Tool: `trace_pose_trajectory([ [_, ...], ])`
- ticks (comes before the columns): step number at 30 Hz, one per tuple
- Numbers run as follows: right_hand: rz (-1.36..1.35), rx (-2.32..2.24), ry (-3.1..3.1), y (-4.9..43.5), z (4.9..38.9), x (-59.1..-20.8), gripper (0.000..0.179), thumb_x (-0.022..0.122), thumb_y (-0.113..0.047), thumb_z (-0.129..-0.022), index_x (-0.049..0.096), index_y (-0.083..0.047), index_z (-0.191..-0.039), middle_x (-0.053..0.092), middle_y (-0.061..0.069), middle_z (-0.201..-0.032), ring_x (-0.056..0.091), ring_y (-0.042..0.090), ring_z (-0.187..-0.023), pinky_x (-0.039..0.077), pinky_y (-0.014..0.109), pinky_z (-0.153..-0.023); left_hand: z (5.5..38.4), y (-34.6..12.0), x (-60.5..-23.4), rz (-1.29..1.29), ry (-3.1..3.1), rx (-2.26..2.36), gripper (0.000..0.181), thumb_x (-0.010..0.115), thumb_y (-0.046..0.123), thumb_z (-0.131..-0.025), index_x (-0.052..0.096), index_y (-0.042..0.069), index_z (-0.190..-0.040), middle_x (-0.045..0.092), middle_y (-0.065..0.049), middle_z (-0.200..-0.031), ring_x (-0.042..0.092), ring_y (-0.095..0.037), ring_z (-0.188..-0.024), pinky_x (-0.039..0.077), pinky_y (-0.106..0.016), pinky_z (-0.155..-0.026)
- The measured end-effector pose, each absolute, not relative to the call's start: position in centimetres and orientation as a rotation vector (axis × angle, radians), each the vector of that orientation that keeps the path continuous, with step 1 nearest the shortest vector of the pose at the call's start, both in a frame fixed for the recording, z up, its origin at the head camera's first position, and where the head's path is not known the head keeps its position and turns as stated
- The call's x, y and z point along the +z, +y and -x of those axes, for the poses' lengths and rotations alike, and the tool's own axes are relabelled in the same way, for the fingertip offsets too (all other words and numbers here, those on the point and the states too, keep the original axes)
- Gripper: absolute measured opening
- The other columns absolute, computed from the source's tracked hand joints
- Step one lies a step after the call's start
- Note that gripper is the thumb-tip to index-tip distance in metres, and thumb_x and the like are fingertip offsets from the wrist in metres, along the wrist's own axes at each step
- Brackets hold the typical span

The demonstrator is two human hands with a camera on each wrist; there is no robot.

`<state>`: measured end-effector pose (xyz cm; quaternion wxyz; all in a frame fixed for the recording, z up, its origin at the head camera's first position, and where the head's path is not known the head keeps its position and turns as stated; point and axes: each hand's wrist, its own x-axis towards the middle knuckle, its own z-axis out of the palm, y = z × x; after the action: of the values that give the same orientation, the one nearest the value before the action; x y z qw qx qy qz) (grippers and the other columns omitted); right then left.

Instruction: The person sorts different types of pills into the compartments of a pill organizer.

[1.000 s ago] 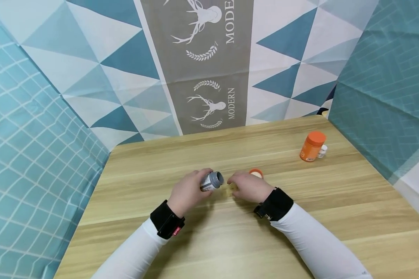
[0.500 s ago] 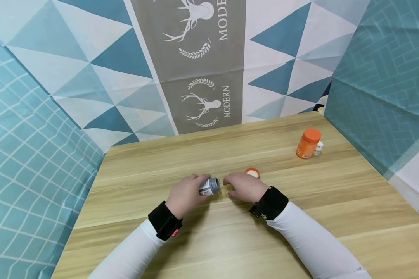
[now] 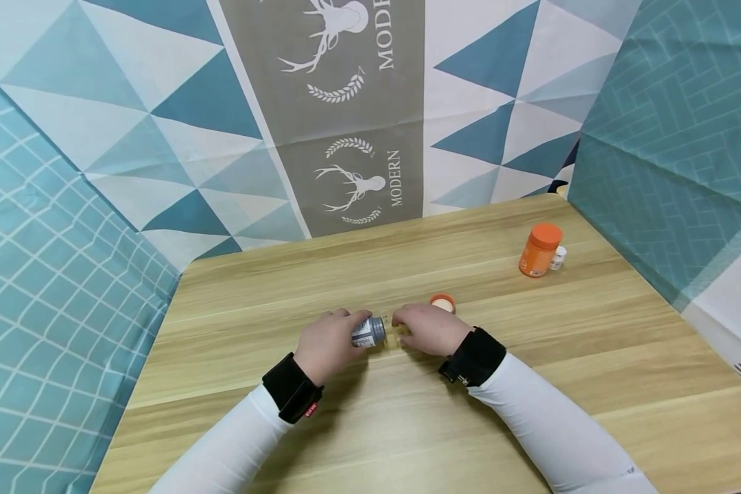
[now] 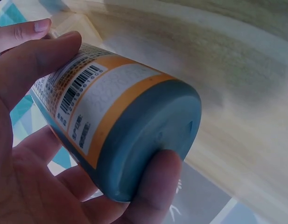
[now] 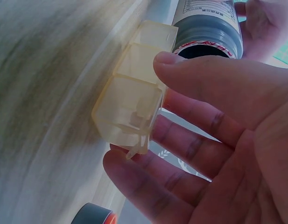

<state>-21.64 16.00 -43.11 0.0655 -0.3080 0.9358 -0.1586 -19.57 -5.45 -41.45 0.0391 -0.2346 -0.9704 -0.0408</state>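
Note:
My left hand [image 3: 327, 346] grips a grey bottle [image 3: 366, 333] with a white and orange label, its fingers wrapped round the body in the left wrist view. The bottle lies tipped over, with its uncapped mouth facing right. Shreds of red and white seal ring that mouth in the right wrist view. My right hand [image 3: 432, 329] holds a translucent yellowish pill box [image 5: 129, 93] between thumb and fingers, just beside the bottle's mouth. Several box compartments show; whether they contain anything is unclear. An orange-rimmed cap [image 3: 442, 303] lies behind my right hand, inside facing up.
An orange jar [image 3: 538, 252] with an orange lid stands at the back right of the wooden table [image 3: 272, 281]. Close beside it is a small white bottle [image 3: 558, 258]. Patterned cloth [image 3: 383, 103] hangs behind the table and along both sides.
The grey bottle has tipped further, from mouth slightly raised to nearly level. Its mouth stays close to the pill box, which my right hand keeps holding. The head view has shifted slightly.

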Motion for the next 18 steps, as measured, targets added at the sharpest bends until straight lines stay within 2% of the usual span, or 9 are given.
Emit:
trace_pose_trajectory([
  [6, 0.940, -0.493, 2.823, 16.2, 21.5, -42.9, 0.027, 0.072, -0.019, -0.087, 0.065, -0.007, -0.110, 0.066, 0.005, -0.106, 0.059, 0.015, -0.094, 0.051, 0.035, -0.080, 19.7, -5.1, -41.2, 0.766, -2.935, -0.057, 0.060, 0.085, 0.033, -0.070, 0.064, 0.022, -0.126, 0.068, -0.007, -0.096, 0.058, -0.021, -0.075, 0.053, -0.035, -0.054],
  [10, 0.948, -0.498, 2.828, 16.2, 21.5, -42.9, 0.027, 0.072, -0.018, -0.087, 0.066, -0.007, -0.110, 0.066, 0.005, -0.106, 0.059, 0.015, -0.094, 0.051, 0.036, -0.080, 19.8, -4.8, -40.8, 0.796, -2.920, 0.015, 0.059, 0.085, 0.034, -0.070, 0.065, 0.023, -0.124, 0.068, -0.005, -0.092, 0.057, -0.021, -0.072, 0.051, -0.034, -0.050],
  [18, 0.953, -0.459, 2.845, 16.2, 21.7, -43.2, 0.026, 0.073, -0.019, -0.086, 0.066, -0.009, -0.110, 0.066, 0.004, -0.106, 0.059, 0.015, -0.095, 0.051, 0.036, -0.082, 20.2, -3.7, -39.4, 0.866, -2.921, 0.150, 0.054, 0.085, 0.024, -0.067, 0.068, 0.024, -0.118, 0.068, -0.004, -0.087, 0.056, -0.021, -0.070, 0.048, -0.032, -0.044],
])
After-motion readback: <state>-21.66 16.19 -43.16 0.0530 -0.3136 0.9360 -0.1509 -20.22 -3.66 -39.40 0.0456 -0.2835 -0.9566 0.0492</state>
